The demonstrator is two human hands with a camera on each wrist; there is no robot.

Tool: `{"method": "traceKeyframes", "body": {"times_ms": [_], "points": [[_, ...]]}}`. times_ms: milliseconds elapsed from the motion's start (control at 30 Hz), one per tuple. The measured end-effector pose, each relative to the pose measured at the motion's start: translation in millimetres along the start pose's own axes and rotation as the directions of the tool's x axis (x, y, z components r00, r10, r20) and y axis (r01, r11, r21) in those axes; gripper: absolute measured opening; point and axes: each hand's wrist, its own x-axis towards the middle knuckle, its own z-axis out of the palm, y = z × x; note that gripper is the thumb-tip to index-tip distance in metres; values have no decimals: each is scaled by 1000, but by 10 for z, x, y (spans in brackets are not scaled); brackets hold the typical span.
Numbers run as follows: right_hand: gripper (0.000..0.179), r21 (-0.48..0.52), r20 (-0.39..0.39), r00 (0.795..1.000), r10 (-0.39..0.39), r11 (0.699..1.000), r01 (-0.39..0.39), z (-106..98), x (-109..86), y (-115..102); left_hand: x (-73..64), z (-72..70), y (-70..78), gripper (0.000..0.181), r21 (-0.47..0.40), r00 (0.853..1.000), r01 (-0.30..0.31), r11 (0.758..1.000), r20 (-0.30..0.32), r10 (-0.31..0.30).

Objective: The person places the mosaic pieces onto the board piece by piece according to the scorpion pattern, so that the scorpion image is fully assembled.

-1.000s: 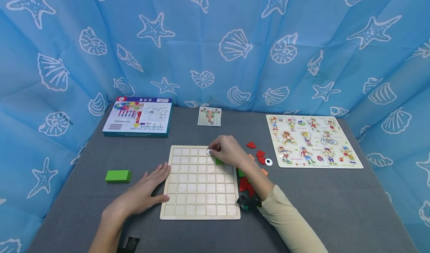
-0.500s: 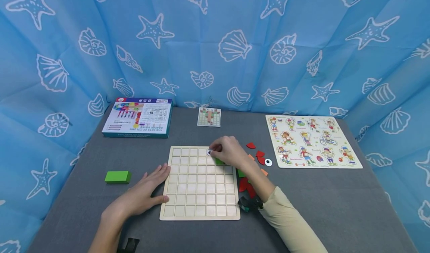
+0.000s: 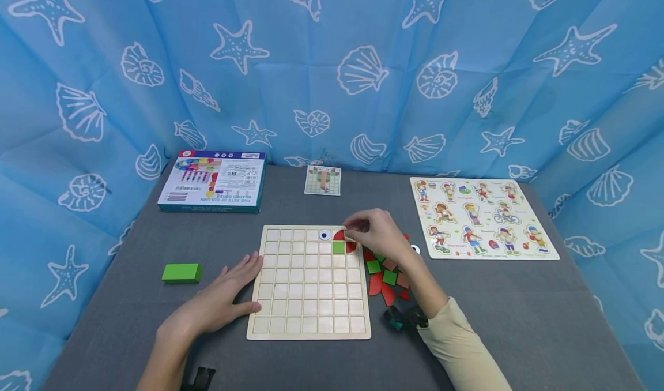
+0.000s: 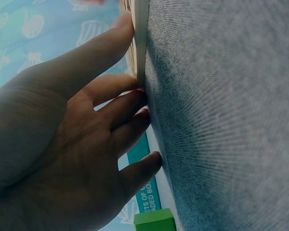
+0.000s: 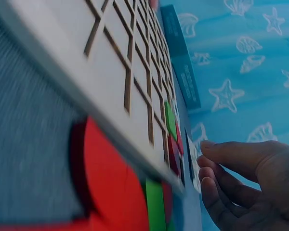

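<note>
My left hand point(image 3: 220, 296) rests at the left edge of a pale wooden grid board point(image 3: 287, 324), fingers extended, fingertips and thumb at its rim. In the left wrist view the thumb touches the board's side. My right hand point(image 3: 381, 235) is over the board's top right corner; in the right wrist view its fingers point(image 5: 209, 187) are loosely bent with nothing visible between them. In the top right cells lie a white eye disc point(image 3: 324, 235), a red curved piece point(image 3: 338, 236), a green square point(image 3: 339, 247) and another red piece point(image 3: 351, 247), partly under the hand.
Right of the board is a pile of red, green and orange pieces point(image 3: 389, 277), partly hidden by the right arm. A picture puzzle board point(image 3: 446, 254), a small pattern card point(image 3: 323, 180), a flat box point(image 3: 238, 180) and a green block point(image 3: 181, 273) surround it.
My right hand has let go of the eye disc, which now lies in a top-row cell, and moved right, uncovering the red and green pieces. The left hand has stayed put.
</note>
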Motion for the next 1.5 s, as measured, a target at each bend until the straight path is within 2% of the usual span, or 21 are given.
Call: {"method": "traceKeyframes", "body": {"times_ms": [133,300,567,800,1500], "points": [[19,-17,-23,1000,17,1000,-17,-116,-70,150,-2,-5,6,97,6,1000,6,1000,4,-6],[21,-45,-88,996,32,998,-36,-260,-161,313,2,-8,15,96,14,1000,10,1000,6,-10],[22,-122,-174,978,113,983,-135,-406,-239,538,0,-10,22,97,17,1000,12,1000,8,-12],[27,-174,-179,973,148,968,-179,-438,-235,625,10,-13,14,96,12,1000,10,1000,14,-10],[21,-215,-118,989,85,971,-109,-394,-191,592,12,-5,-3,97,0,1000,1,1000,7,-1]]}}
